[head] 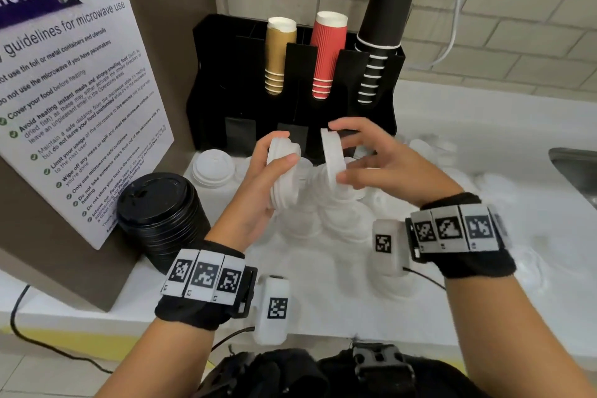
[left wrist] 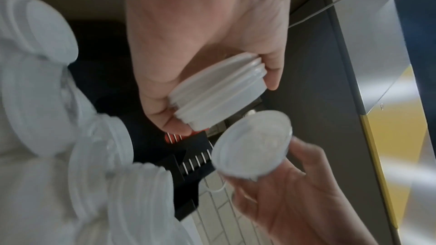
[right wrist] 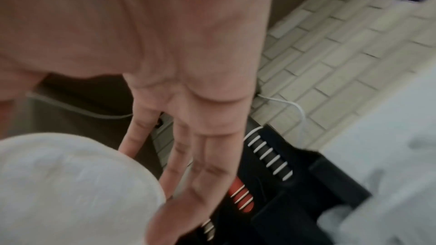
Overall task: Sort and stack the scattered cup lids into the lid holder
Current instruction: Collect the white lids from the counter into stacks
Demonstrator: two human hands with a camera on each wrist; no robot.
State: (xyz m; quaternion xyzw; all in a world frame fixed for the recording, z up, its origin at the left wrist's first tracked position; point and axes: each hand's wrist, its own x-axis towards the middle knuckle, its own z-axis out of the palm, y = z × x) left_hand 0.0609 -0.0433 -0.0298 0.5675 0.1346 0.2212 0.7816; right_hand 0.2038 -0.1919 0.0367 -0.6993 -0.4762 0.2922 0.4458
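Two grips are busy: the left hand [head: 258, 171] clasps a short lid stack [head: 284, 171], while the right hand [head: 365, 158] pinches a single lid [head: 331, 158] on edge just beside it, above the loose lids [head: 339, 213] on the surface. Misaligned rims could jam; a light pinch may drop the lid short of the holder [head: 290, 87].
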